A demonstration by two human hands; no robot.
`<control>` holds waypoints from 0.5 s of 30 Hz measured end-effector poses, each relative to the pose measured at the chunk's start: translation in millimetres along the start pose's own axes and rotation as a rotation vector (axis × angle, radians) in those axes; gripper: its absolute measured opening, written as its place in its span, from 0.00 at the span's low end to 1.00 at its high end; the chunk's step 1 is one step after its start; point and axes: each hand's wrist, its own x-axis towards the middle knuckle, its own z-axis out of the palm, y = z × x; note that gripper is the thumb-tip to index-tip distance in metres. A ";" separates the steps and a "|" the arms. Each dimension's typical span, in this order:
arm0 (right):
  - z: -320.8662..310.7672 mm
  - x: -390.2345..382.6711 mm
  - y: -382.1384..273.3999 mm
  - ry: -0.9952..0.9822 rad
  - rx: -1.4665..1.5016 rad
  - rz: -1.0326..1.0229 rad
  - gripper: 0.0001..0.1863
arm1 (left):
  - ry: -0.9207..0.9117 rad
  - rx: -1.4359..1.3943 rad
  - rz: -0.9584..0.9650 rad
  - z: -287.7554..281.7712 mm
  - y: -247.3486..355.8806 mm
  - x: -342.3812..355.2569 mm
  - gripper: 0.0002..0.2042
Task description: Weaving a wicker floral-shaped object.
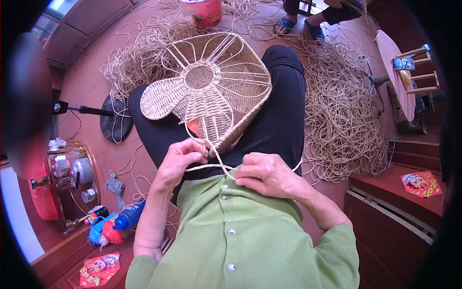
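Note:
A half-woven straw-coloured basket (207, 103) rests tilted across my thighs. Its open wire frame has a round ring in the middle and petal shapes, some filled with woven cord. At the basket's near corner my left hand (182, 159) is closed, its thumb and fingers pinching the corner where the cord is wound. A pale twisted cord (217, 159) runs from that corner towards my right hand (267, 176), crossing another stretch of cord in front of my green top. My right hand is closed on the cord, its fingertips curled together.
Big tangled heaps of cord (341, 111) lie right and far left on the floor. A red bucket (207, 12) stands at the far side, near another person's sandalled feet (285, 25). At left are a black round stand base (115, 118) and a blue bottle (129, 215).

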 end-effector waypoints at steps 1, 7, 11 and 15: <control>-3.9 -4.5 -0.1 -0.011 -0.010 0.008 0.07 | 0.001 -0.092 -0.154 0.8 8.2 -1.5 0.08; -13.5 -23.6 -12.0 0.016 -0.026 0.002 0.07 | 0.078 -0.106 -0.258 7.9 0.0 2.2 0.09; -10.1 -17.0 -12.6 0.074 -0.060 -0.015 0.07 | 0.182 -0.174 -0.215 22.1 21.6 0.5 0.07; -6.1 -7.3 -4.9 0.144 -0.072 -0.028 0.06 | 0.184 -0.285 -0.241 -2.1 12.2 -8.8 0.08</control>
